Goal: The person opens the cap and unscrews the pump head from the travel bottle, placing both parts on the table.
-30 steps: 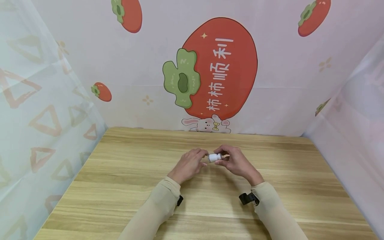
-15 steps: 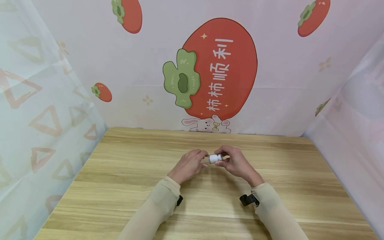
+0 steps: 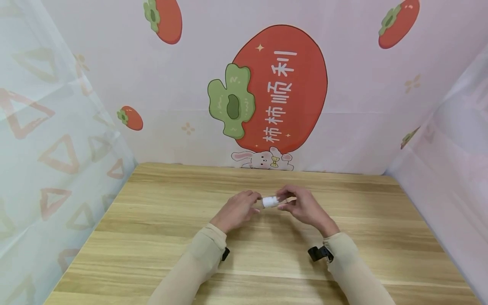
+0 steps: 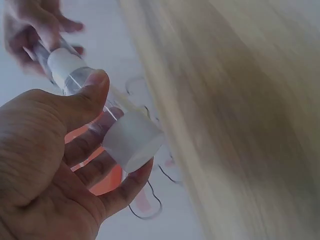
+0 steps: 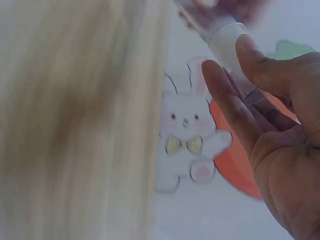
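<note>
1. Holds a clear-and-white cylinder (image 3: 270,202) aloft over the tabletop (image 3: 152,254), toward the far side, lying roughly crosswise and slightly tilted between both hands; probably lifted so that fingers can pass underneath.
2. With the left grip (image 3: 236,210), curls in partway around the cylinder: thumb on a clear stretch, a fingertip beneath the white end (image 4: 132,142). Seems spread this way to steady the piece along its length rather than squeeze one spot.
3. With the right grip (image 3: 303,206), closes to about the cylinder's thickness: thumb against the white band (image 5: 227,45), fingers reaching round the other side. Cannot tell the exact contact of the hindmost fingers, being partly hidden.
4. Likely takes opposite ends to control tilt and turning from both sides, with neither end left unsupported.
5. Wears a black wrist mount (image 3: 320,253) on the inner side of the right wrist, presumably to face the work.
6. Has a patterned backdrop (image 3: 354,84) standing behind the tabletop, perhaps to screen off the surroundings.
</note>
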A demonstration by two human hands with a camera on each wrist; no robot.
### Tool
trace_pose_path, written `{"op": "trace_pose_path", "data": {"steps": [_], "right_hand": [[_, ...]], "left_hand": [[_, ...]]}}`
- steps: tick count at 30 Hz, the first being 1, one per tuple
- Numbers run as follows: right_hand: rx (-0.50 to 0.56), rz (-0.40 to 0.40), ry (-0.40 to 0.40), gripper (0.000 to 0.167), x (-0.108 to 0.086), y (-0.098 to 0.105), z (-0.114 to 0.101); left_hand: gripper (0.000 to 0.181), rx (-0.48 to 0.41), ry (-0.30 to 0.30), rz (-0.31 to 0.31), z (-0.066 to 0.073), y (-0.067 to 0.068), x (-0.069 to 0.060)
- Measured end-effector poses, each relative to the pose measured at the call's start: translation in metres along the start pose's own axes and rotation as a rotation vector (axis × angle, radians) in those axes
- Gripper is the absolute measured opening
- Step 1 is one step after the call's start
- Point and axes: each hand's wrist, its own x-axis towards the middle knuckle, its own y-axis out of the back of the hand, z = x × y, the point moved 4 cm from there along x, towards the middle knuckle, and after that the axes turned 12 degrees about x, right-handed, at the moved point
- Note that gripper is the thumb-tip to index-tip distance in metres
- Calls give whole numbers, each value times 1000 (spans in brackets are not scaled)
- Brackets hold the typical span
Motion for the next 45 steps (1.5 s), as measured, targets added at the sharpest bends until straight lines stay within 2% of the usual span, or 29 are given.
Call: {"op": "trace_pose_path", "data": {"steps": [6, 12, 21, 27, 34, 39, 45], "right_hand": [[4, 36, -5, 29, -8, 19, 3], [-5, 43, 15, 30, -6, 15, 3], [-101, 36, 48, 35, -4, 15, 5], [-174, 16, 23, 36, -3, 16, 5], [-258, -4, -22, 34, -2, 19, 7], [-362, -17, -71, 32, -2, 21, 14], [-431, -47, -82, 30, -3, 22, 19]], "left_hand": [[35, 25, -10, 15, -10, 3, -8], [35, 1, 12, 17, -11, 2, -10], [36, -77, 62, 25, -15, -1, -12], [35, -143, 63, 60, -14, 0, -11], [34, -213, 73, 60, -13, -2, -10], [34, -227, 78, 62, -13, -3, -9], [34, -237, 82, 63, -11, -4, -9]]}}
